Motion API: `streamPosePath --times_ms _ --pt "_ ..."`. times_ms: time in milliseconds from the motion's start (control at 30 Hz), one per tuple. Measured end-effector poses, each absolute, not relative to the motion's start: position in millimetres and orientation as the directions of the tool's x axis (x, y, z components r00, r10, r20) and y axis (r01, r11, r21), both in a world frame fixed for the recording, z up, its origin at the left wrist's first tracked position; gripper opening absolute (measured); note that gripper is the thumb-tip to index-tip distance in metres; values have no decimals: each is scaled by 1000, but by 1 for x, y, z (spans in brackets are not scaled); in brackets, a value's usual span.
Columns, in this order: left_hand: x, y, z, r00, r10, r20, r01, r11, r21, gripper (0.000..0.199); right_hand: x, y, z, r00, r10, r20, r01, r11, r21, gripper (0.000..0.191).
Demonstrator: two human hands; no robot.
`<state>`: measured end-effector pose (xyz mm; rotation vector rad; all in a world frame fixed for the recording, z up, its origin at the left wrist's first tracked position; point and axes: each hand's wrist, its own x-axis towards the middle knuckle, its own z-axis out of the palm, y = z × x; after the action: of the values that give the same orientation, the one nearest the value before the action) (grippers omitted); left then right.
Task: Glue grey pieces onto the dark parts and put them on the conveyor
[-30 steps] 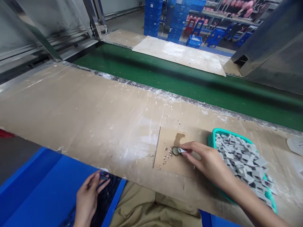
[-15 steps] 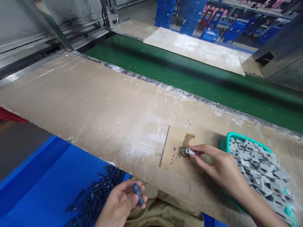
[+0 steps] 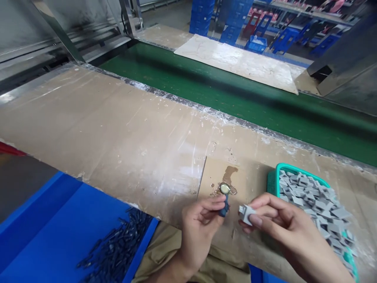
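My left hand (image 3: 202, 222) pinches a dark blue plastic part (image 3: 224, 208), its upper end at the near edge of a small round bottle cap (image 3: 225, 188). The cap lies on a square of cardboard (image 3: 213, 169) marked with wet spots. To the right, my right hand (image 3: 277, 220) grips a light grey plastic block (image 3: 246, 214) between thumb and fingers, a small stub facing left. A short gap separates the two parts. Beside the right hand stands a green basket (image 3: 273, 182) full of similar grey blocks (image 3: 312, 198).
A blue bin (image 3: 59, 232) at the lower left holds many dark blue parts (image 3: 118, 243). Beyond the worktable (image 3: 118, 129) runs a green conveyor belt (image 3: 182, 78), with a whitish board (image 3: 235, 59) across its far side. Blue crates (image 3: 202, 17) and stools (image 3: 284, 39) stand further back.
My left hand has moved right and up from the bin side to the bottle cap, carrying the dark blue part. My right hand has drawn the grey block back from the cap, towards me.
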<state>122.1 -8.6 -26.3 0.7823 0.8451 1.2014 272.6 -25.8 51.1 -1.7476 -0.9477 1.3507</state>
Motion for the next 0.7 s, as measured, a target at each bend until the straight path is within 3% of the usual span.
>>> streamPosePath --times_ms 233,433,567,700 --pt "118 -12 -26 137 982 128 -217 -96 971 21 273 -25 45 8 837 -547 81 -546 -834 27" --pt "119 -14 -27 120 956 267 -78 -259 963 56 273 -23 42 -43 835 -549 59 -546 -835 27" --pt "120 -17 -30 83 905 417 70 -423 903 61 270 -21 37 -34 831 -556 36 -555 -831 28" --pt "126 -14 -30 72 919 388 98 -393 914 54 264 -22 32 -11 833 -552 -26 -553 -833 29"
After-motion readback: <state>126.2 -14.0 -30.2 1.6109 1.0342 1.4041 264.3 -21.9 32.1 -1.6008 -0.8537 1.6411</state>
